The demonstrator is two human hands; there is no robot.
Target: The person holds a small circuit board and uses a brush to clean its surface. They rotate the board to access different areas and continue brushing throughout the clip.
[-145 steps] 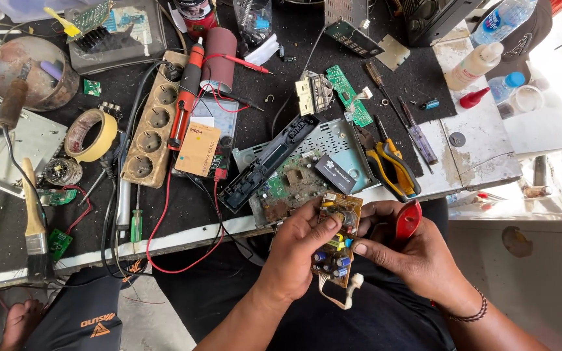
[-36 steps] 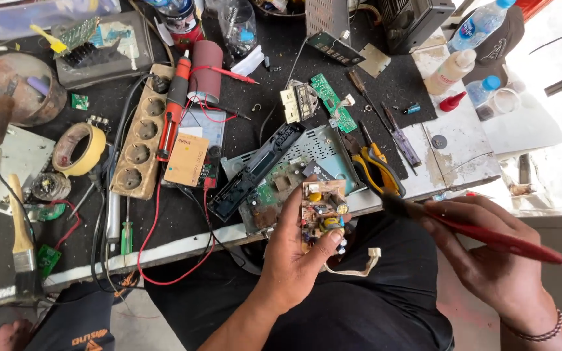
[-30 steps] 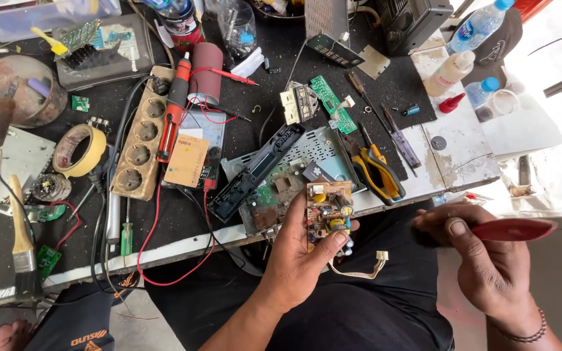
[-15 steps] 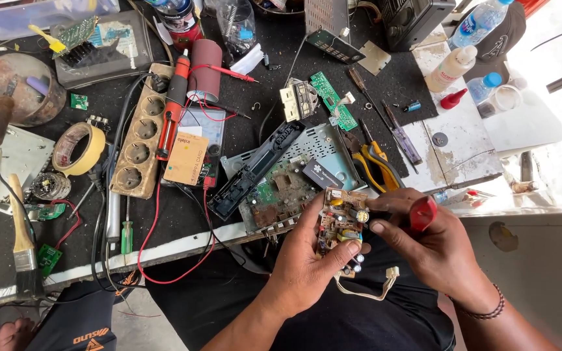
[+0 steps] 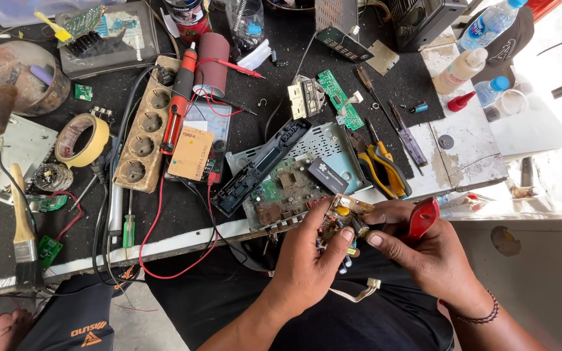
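My left hand [image 5: 307, 260] grips a small brown circuit board [image 5: 345, 221] with yellow and dark parts, held over my lap just below the bench edge. A white plug on a thin lead [image 5: 367, 289] dangles beneath the board. My right hand [image 5: 424, 257] is closed around a red-handled tool [image 5: 422, 218], and its fingers press against the board's right side. The tool's tip is hidden behind the board and fingers.
On the bench lie an opened grey device case with a rusty board [image 5: 294, 182], yellow-handled pliers [image 5: 388, 172], a wooden socket strip [image 5: 141, 143], a multimeter [image 5: 196, 146], a tape roll [image 5: 82, 140], a paintbrush [image 5: 24, 240], screwdrivers, green boards and bottles [image 5: 463, 68].
My right hand swung out to the right with the red-handled tool, then came back to the board. It now presses the tool against the board, which my left hand lowered slightly.
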